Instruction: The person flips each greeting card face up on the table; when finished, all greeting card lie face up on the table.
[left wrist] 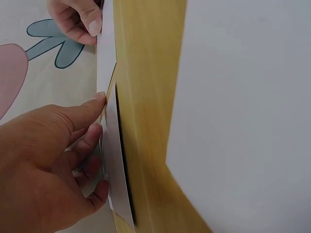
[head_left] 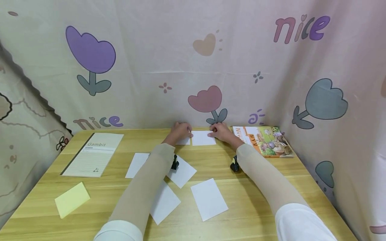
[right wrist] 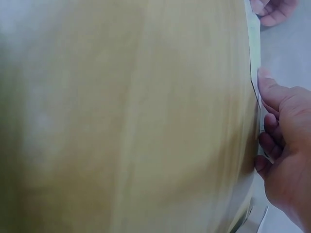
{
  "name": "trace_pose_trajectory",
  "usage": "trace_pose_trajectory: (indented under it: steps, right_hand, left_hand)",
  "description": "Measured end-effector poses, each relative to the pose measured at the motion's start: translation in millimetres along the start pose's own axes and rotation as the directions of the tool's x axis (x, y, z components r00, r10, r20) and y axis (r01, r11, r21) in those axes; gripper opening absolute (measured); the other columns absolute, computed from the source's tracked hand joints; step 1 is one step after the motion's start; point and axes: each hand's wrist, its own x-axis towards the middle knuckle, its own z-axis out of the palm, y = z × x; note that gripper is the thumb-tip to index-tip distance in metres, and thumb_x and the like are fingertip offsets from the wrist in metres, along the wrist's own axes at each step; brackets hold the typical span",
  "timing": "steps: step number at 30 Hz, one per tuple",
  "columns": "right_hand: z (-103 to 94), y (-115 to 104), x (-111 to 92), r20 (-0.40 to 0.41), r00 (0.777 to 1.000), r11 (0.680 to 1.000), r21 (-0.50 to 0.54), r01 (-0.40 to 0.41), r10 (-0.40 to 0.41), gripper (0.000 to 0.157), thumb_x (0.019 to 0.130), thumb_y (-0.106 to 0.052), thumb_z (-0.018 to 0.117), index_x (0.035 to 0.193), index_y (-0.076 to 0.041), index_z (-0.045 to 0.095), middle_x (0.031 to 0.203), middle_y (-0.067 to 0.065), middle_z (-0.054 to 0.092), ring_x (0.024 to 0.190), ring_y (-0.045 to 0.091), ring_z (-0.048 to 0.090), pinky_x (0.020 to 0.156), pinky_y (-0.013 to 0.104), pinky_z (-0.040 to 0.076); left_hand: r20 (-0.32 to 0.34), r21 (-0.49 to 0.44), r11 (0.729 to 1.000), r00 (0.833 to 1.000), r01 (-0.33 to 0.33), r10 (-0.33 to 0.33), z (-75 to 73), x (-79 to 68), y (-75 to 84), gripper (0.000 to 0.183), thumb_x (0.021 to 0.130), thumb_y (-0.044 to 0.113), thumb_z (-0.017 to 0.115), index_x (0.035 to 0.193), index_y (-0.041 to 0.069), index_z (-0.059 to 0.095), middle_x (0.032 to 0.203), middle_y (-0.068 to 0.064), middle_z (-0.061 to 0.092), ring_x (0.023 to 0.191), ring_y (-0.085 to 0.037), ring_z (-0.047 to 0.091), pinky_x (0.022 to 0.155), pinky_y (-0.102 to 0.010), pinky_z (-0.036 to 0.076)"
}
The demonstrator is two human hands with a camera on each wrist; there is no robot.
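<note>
Position: a white rectangular paper card (head_left: 201, 139) lies between the left hand (head_left: 180, 131) and the right hand (head_left: 223, 133), near the far edge of the wood-grain table (head_left: 211, 164). A second white rectangular paper card (head_left: 183, 141) lies below the left hand, with a narrow gap between the two cards.

Hand state: the left thumb reaches the joint between the cards, and its other fingers bend along the far edge of the second card. The right thumb touches the opposite end of the first card, fingers curled. Whether either hand pinches a card or only steadies it cannot be told.

Procedure: apply light, equal pressure from both thumbs; excess force from one side is likely to rotate or bow thin paper. Use the neighbouring card's edge, beside the left thumb, as the alignment reference. Keep the gap even along its length. The shadow along the second card's near edge suggests slight lift; press it flat before releasing.

Clearance: keep the right wrist off the colourful illustrated book (head_left: 268, 142) to its right, and both forearms from dragging the loose white sheets (head_left: 209, 199) nearer the body.
</note>
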Motion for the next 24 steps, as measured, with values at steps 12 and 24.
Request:
trace_pose_trajectory:
  steps: [12, 24]
  right_hand:
    - [0.9, -0.7, -0.9, 0.018, 1.000, 1.000, 0.015, -0.011, 0.011, 0.030, 0.095, -0.035, 0.070, 0.108, -0.008, 0.065, 0.108, 0.008, 0.057, 0.107, 0.026, 0.039, 0.093, 0.039, 0.037]
    - [0.5, -1.9, -0.8, 0.022, 1.000, 0.999, 0.034, -0.019, 0.018, 0.028, 0.095, -0.034, 0.070, 0.105, -0.008, 0.065, 0.107, 0.007, 0.061, 0.107, 0.025, 0.044, 0.096, 0.039, 0.040]
  left_hand:
    - [0.021, 0.017, 0.999, 0.999, -0.032, 0.032, -0.4, 1.1, 2.7, 0.021, 0.095, 0.025, 0.071, 0.114, 0.019, 0.068, 0.117, -0.003, 0.060, 0.122, -0.028, 0.038, 0.105, -0.051, 0.040]
    - [0.029, 0.045, 0.998, 0.999, -0.045, 0.043, -1.5, 3.4, 0.1, 0.035, 0.092, 0.037, 0.074, 0.121, 0.019, 0.069, 0.121, -0.002, 0.063, 0.122, -0.027, 0.039, 0.103, -0.049, 0.043]
